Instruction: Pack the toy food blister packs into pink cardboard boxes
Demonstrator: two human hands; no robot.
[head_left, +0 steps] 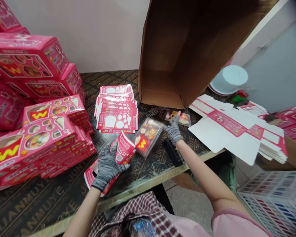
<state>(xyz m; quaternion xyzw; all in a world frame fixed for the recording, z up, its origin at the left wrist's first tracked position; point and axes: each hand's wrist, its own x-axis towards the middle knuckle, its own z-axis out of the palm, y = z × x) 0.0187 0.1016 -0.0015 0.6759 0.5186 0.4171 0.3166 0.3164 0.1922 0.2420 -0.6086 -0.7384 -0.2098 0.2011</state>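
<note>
Clear plastic pack [148,137] sits tilted on the dark printed bench [40,205], its long axis running from lower left to upper right, with a pink and yellow printed card showing through. Right grip [173,130] is the nearer one: its gray-gloved fingers [168,126] close in on the pack's right end, though blur hides whether they pinch it or only touch it. Just left of the pack, the left grip [108,168] wraps around a pink printed carton [124,148], partly folded, its lower part hidden behind the glove; a flat pink blank [90,176] lies under that hand. Beyond the pack sits a second clear pack [178,118], and just below the right grip lies a black tool [173,152], too dark to name. Farther left of the pack rise stacked pink boxes [37,141] and a pile of flat pink sheets [116,108]; to its right spread white-backed carton blanks [236,130].
</note>
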